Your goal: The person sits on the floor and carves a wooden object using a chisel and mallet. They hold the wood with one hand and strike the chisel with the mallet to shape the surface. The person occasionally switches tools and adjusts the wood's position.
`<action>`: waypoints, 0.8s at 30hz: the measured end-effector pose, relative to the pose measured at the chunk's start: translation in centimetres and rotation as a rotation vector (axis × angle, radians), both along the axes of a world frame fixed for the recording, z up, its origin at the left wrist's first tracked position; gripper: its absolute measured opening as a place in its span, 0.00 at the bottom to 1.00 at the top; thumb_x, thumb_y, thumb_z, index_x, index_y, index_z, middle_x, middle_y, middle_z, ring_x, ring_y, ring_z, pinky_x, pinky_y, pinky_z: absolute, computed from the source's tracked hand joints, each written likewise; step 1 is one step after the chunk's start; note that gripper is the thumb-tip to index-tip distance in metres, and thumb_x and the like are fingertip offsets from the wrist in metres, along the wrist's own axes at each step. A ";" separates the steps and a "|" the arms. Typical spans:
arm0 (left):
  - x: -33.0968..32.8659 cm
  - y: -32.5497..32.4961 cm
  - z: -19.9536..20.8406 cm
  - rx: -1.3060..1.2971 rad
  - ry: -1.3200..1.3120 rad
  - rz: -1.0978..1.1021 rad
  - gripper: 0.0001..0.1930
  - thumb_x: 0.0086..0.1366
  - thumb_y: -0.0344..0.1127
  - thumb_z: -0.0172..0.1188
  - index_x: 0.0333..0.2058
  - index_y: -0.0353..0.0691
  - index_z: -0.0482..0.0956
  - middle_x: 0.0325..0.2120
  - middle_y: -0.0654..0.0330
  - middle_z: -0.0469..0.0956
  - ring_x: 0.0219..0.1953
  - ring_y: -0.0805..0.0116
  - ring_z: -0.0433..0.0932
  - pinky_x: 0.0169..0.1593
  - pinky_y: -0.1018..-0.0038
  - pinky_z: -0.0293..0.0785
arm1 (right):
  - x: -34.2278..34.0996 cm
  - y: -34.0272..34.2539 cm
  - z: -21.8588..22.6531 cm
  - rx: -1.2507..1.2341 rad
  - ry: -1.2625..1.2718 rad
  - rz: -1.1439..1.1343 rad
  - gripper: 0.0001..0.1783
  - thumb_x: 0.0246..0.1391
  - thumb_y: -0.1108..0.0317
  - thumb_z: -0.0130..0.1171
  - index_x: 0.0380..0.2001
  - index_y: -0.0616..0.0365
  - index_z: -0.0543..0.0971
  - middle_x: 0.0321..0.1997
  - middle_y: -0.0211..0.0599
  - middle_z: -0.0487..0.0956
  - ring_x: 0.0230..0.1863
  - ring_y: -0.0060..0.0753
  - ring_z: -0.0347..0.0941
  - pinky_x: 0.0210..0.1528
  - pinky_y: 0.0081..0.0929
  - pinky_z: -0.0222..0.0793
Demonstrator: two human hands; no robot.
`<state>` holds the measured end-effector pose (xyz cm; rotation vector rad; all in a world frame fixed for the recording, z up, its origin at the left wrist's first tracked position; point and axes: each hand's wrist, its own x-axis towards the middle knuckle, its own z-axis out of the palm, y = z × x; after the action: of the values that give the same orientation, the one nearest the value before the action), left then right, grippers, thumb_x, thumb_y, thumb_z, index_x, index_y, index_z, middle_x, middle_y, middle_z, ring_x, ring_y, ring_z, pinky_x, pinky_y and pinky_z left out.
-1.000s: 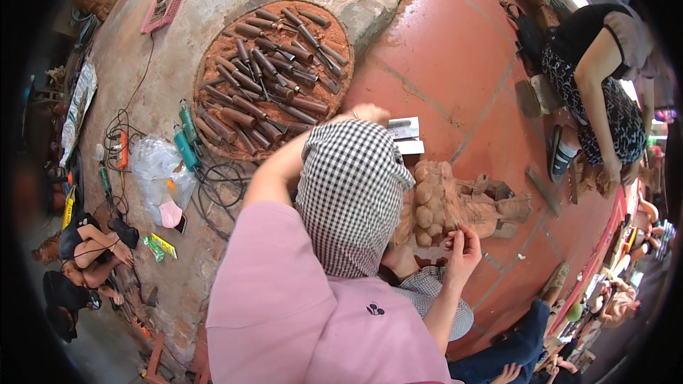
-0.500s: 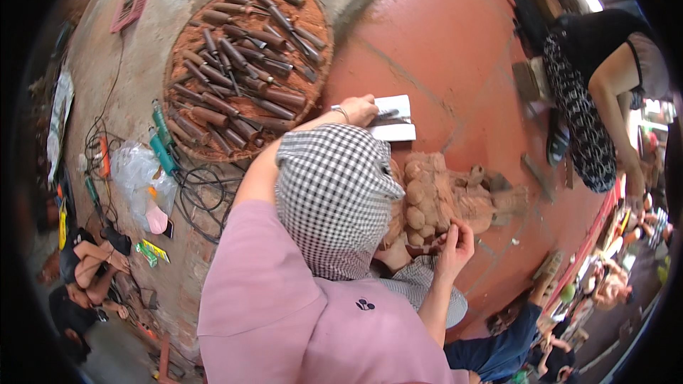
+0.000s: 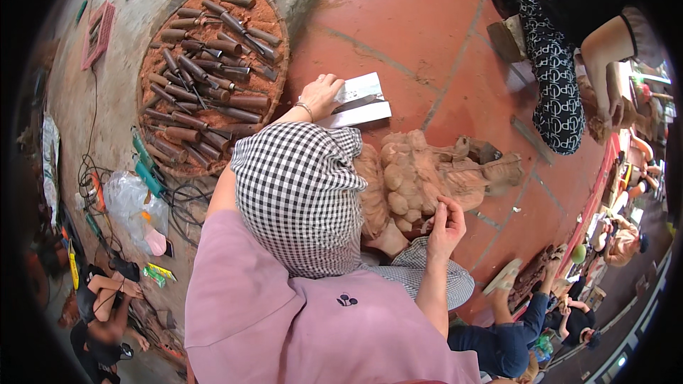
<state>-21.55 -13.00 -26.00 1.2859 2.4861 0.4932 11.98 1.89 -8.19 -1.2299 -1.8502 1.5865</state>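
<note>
My left hand (image 3: 320, 96) reaches out past my checked knee, fingers curled at the left end of a dark, narrow, blade-like tool (image 3: 358, 103). That tool lies slantwise over a flat white slab (image 3: 368, 85) on the red floor. A reddish-brown wood carving (image 3: 434, 178) with rounded lumps rests on its side in front of me. Beside its near edge is my right hand (image 3: 447, 227), thumb and forefinger brought together; anything pinched there is too small to make out.
A round tray (image 3: 276, 92) of reddish dust, full of wooden-handled carving chisels (image 3: 213, 71), stands at left. Close by are green power tools (image 3: 148, 171), black cables and a plastic bag (image 3: 131, 199). One person (image 3: 562, 64) sits at upper right; others work along the right edge.
The whole view has shifted, so things sit further left. My left hand has drawn slightly back from the white slab, baring more of the dark tool. The right hand stays by the carving.
</note>
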 end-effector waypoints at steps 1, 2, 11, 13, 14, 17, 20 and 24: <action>0.2 0.0 0.3 0.010 0.014 0.034 0.26 0.51 0.35 0.66 0.49 0.43 0.69 0.45 0.55 0.71 0.51 0.52 0.71 0.47 0.60 0.77 | 0.1 0.0 -0.1 -0.004 0.001 -0.004 0.08 0.62 0.73 0.54 0.42 0.63 0.78 0.22 0.22 0.71 0.20 0.10 0.63 0.22 0.11 0.60; 0.4 0.1 0.7 -0.036 0.005 0.040 0.25 0.54 0.34 0.63 0.51 0.42 0.68 0.44 0.53 0.72 0.51 0.51 0.72 0.47 0.58 0.77 | 0.2 0.1 -0.2 -0.007 0.001 -0.008 0.08 0.62 0.73 0.54 0.42 0.63 0.78 0.22 0.22 0.71 0.20 0.10 0.63 0.21 0.11 0.60; -0.4 1.0 -1.9 -0.045 0.133 0.104 0.14 0.60 0.27 0.52 0.46 0.43 0.70 0.42 0.52 0.73 0.44 0.51 0.78 0.39 0.60 0.80 | 0.0 0.1 -0.2 -0.006 -0.004 -0.017 0.08 0.63 0.72 0.54 0.42 0.63 0.78 0.21 0.22 0.70 0.18 0.09 0.62 0.19 0.11 0.59; -0.5 0.6 -0.9 -0.054 0.150 0.054 0.12 0.58 0.28 0.53 0.43 0.43 0.72 0.41 0.54 0.74 0.44 0.54 0.78 0.38 0.62 0.79 | -0.1 0.1 -0.2 -0.014 -0.002 -0.020 0.08 0.63 0.71 0.54 0.42 0.63 0.78 0.21 0.22 0.70 0.18 0.09 0.62 0.19 0.11 0.59; -0.4 0.3 -0.5 -0.058 0.160 0.030 0.12 0.58 0.28 0.54 0.41 0.43 0.73 0.41 0.55 0.74 0.45 0.55 0.77 0.38 0.63 0.79 | -0.2 0.2 0.0 -0.005 -0.008 -0.015 0.08 0.63 0.71 0.54 0.42 0.63 0.78 0.21 0.22 0.70 0.18 0.09 0.62 0.19 0.10 0.58; -0.1 -0.5 -0.6 0.201 0.411 0.015 0.12 0.54 0.29 0.56 0.39 0.44 0.75 0.40 0.57 0.74 0.44 0.59 0.77 0.38 0.66 0.79 | -0.3 0.1 0.2 -0.018 -0.005 -0.022 0.08 0.63 0.71 0.54 0.41 0.63 0.78 0.21 0.22 0.70 0.19 0.09 0.62 0.20 0.10 0.58; 1.5 -1.2 -1.7 0.161 0.261 -0.008 0.09 0.55 0.33 0.58 0.35 0.42 0.74 0.36 0.57 0.75 0.38 0.57 0.78 0.35 0.64 0.77 | -0.3 0.0 0.4 -0.016 -0.011 -0.027 0.08 0.62 0.71 0.55 0.40 0.63 0.79 0.22 0.22 0.70 0.20 0.10 0.62 0.22 0.11 0.59; 3.2 0.1 -1.9 0.161 0.071 0.211 0.09 0.60 0.40 0.57 0.33 0.41 0.72 0.34 0.54 0.76 0.37 0.53 0.78 0.37 0.57 0.75 | -0.6 -0.1 0.6 -0.007 -0.023 -0.038 0.07 0.61 0.71 0.56 0.39 0.63 0.79 0.23 0.23 0.72 0.20 0.10 0.63 0.22 0.11 0.59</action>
<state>-18.37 -12.94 -27.89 1.1184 2.7051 0.7229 11.39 1.78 -7.59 -1.2836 -1.8255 1.5663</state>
